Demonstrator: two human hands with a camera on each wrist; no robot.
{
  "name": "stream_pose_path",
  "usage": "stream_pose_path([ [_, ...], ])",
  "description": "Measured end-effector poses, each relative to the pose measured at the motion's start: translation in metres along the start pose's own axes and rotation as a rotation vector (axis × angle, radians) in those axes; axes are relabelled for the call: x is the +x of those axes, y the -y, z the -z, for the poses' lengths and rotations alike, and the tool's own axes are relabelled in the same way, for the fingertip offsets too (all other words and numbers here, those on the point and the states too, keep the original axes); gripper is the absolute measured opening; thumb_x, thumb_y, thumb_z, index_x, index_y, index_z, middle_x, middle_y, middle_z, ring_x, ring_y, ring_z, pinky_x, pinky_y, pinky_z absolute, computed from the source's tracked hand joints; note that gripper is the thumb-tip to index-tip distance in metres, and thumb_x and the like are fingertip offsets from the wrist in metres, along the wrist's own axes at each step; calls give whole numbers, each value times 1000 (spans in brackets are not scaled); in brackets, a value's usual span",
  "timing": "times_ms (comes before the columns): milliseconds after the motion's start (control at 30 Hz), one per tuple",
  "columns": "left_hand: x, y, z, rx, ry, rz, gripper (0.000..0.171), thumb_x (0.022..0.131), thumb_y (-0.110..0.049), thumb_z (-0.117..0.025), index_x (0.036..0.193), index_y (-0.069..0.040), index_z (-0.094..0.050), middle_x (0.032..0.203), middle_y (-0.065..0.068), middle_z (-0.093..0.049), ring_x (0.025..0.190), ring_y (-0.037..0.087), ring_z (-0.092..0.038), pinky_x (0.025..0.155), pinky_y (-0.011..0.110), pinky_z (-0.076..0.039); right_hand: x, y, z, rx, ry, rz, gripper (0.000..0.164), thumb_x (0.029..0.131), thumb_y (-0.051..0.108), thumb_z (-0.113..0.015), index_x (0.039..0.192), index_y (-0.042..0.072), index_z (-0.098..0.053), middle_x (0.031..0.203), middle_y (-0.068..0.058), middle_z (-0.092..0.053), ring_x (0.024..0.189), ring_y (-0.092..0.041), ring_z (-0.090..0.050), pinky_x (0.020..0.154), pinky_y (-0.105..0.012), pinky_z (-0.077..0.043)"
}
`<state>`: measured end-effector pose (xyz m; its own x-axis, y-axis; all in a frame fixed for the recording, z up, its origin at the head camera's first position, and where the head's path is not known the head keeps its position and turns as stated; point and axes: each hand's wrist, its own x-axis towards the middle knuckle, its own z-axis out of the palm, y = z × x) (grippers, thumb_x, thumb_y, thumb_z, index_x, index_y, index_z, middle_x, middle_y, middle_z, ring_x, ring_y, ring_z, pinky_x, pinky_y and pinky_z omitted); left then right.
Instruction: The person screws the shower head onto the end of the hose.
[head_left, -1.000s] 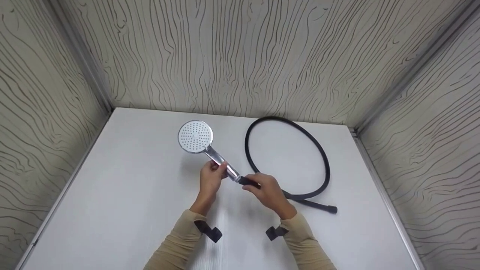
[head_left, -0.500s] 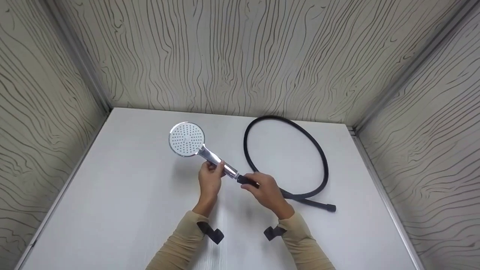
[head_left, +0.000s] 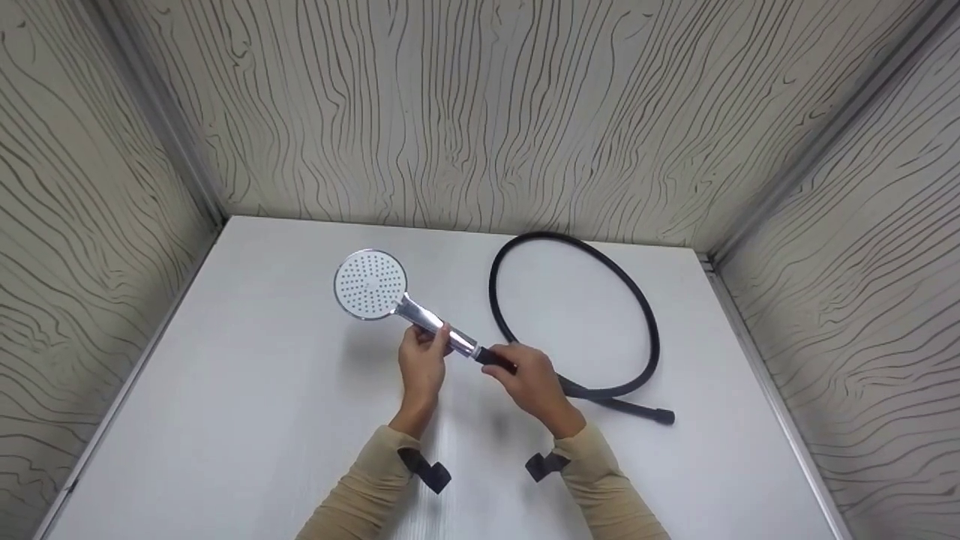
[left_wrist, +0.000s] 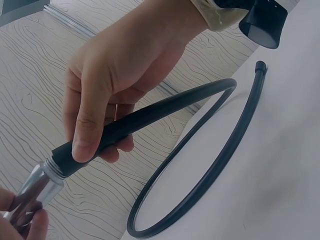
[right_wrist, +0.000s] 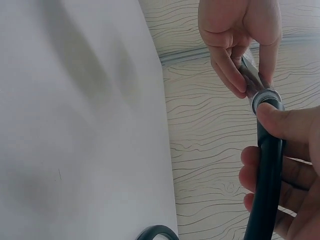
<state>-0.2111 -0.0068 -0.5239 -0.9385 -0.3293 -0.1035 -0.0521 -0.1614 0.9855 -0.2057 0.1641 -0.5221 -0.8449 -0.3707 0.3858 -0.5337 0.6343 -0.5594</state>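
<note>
A chrome hand shower (head_left: 370, 285) with a round white nozzle face is held above the table, face up and tilted to the left. My left hand (head_left: 421, 371) grips its handle between thumb and fingers. The black hose (head_left: 651, 322) is in my right hand (head_left: 532, 382), thumb on top near its end fitting. That fitting (left_wrist: 64, 159) meets the lower end of the handle in line, and some silver thread (left_wrist: 53, 169) shows between them in the left wrist view. Fingers of both hands hide parts of the handle and hose.
The rest of the hose lies in a loop on the white table (head_left: 225, 390), with its free end (head_left: 664, 416) at the right. Wood-grain panels (head_left: 450, 112) enclose the table at the back and both sides. A dark camera mount sits on each sleeve.
The shower's head has swung left and slightly down, so the handle lies flatter. Both hands keep their grip, and the hose loop stays in nearly the same place.
</note>
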Motion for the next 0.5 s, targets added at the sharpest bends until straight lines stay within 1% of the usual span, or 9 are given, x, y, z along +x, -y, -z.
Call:
stream_pose_path([
  [67, -2, 2, 0, 10, -6, 1, 32, 97, -18, -61, 120, 2, -52, 109, 17, -64, 98, 25, -70, 90, 35, -57, 0, 0, -1, -16, 1, 10, 14, 87, 16, -73, 99, 8, -72, 81, -2, -68, 70, -9, -58, 64, -22, -53],
  [233, -6, 10, -1, 40, -33, -26, 33, 97, -21, -60, 122, -1, -52, 107, 14, -64, 95, 22, -70, 90, 37, -57, 0, -1, -6, -123, -27, 61, 16, 84, 16, -76, 96, 6, -72, 78, -3, -69, 67, -9, -56, 61, -23, -51],
  [333, -8, 16, -3, 50, -75, -66, 31, 96, -20, -61, 120, -1, -53, 104, 13, -64, 93, 20, -68, 87, 34, -58, 1, -2, -10, -169, -34, 80, 14, 84, 16, -76, 93, 6, -72, 75, -1, -68, 64, -9, -53, 59, -23, -49],
  [433, -11, 21, -4, 71, -117, -98, 27, 95, -19, -63, 115, -3, -54, 102, 11, -65, 91, 17, -65, 82, 30, -58, 1, -3, -12, -179, -11, 78, 10, 85, 16, -75, 90, 9, -71, 72, 1, -65, 62, -8, -50, 57, -22, -46],
  [500, -13, 24, -4, 80, -133, -114, 26, 94, -18, -64, 113, -3, -54, 101, 11, -65, 91, 17, -65, 80, 28, -58, 0, -5, -13, -178, 9, 75, 8, 86, 17, -74, 89, 10, -70, 70, 1, -63, 61, -7, -48, 56, -20, -44],
])
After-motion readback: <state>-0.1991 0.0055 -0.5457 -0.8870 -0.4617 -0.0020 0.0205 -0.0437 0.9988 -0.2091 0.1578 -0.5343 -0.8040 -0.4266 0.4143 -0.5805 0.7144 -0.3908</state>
